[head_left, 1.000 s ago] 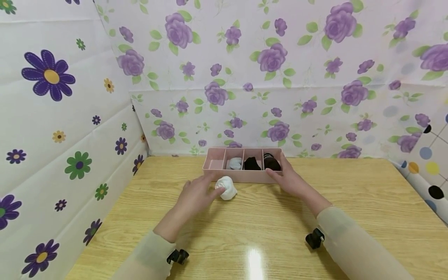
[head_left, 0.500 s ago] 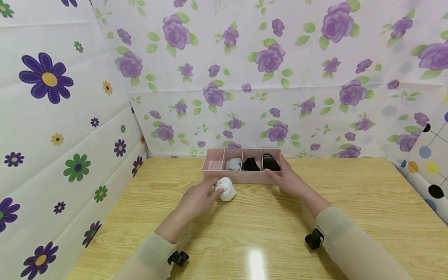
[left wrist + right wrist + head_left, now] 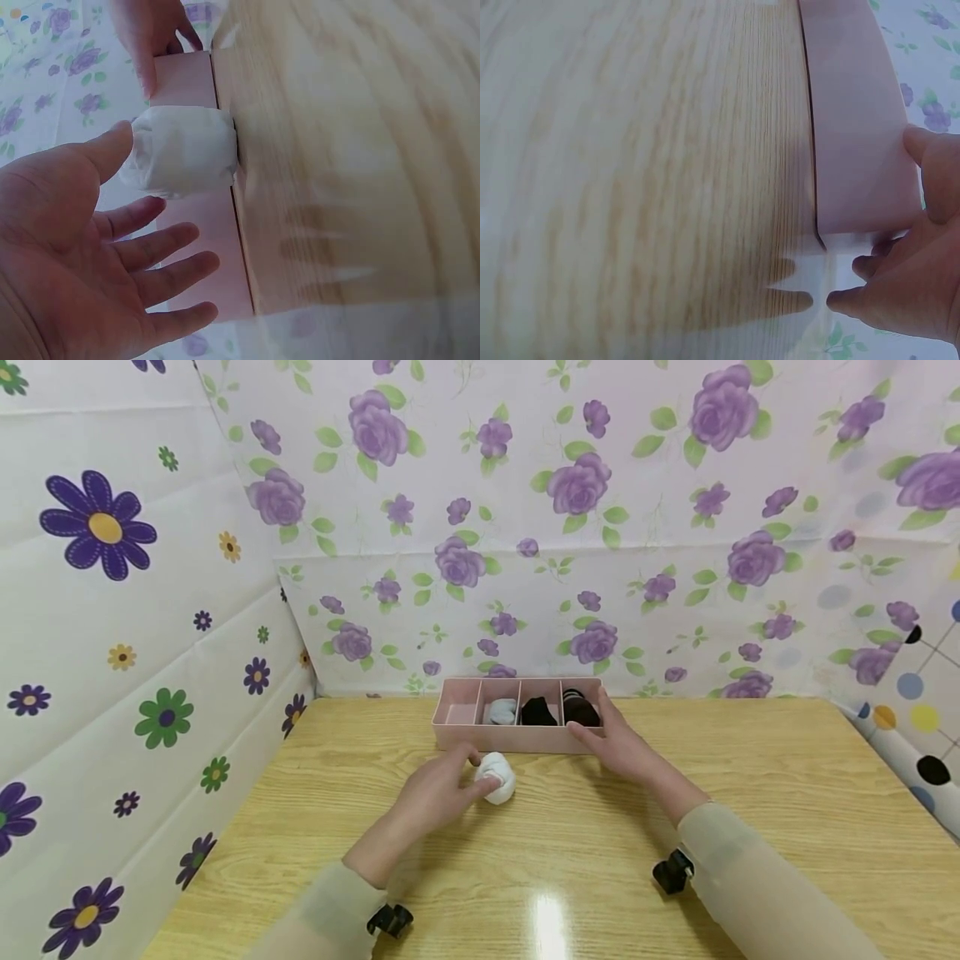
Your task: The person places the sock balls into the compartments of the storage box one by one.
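A rolled white sock sits in front of the pink divided box, over the wooden table. My left hand is beside it with fingers spread; in the left wrist view its thumb tip meets the sock's edge and the index fingertip is close below. Inside the box are a light grey rolled sock, a black one and a dark brown one with white stripes; the leftmost compartment holds nothing. My right hand grips the box's right end, thumb on the front wall.
The wooden table reaches the flowered cloth backdrop behind the box. Another flowered cloth hangs along the left side. A dotted cloth stands at the right edge.
The white sock has shifted right and towards me and turned. My left hand has followed it, and its thumb and index finger now stand wider apart. The right hand and box stay put.
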The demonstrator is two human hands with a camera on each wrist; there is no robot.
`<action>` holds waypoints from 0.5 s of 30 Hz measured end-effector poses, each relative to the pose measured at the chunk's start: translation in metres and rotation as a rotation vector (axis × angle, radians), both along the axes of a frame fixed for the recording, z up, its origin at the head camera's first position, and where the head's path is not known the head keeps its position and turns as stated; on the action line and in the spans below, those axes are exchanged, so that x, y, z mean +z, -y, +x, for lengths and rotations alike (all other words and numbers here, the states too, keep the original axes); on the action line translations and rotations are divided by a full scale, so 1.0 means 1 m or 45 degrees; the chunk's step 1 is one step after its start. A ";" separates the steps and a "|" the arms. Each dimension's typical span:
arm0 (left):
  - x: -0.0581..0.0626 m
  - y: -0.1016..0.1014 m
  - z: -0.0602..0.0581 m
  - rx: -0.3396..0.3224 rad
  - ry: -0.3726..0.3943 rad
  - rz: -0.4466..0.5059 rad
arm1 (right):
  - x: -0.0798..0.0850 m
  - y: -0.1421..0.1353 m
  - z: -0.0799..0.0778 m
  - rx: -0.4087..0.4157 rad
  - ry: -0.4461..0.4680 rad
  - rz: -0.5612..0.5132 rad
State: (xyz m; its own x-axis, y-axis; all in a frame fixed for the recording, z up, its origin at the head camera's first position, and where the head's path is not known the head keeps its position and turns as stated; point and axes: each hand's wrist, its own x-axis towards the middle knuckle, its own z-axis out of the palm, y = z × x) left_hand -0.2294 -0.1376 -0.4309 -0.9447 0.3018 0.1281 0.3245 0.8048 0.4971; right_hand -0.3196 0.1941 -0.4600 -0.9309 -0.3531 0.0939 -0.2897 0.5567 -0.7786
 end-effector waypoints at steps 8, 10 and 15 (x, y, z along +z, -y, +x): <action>-0.002 -0.010 0.001 -0.004 0.012 -0.001 | -0.003 0.000 -0.001 -0.014 -0.014 0.001; -0.002 -0.011 0.001 -0.011 0.013 0.004 | 0.000 0.001 0.001 -0.020 -0.005 0.001; -0.004 -0.014 0.002 -0.050 -0.004 -0.019 | 0.006 0.005 0.005 -0.029 0.025 0.012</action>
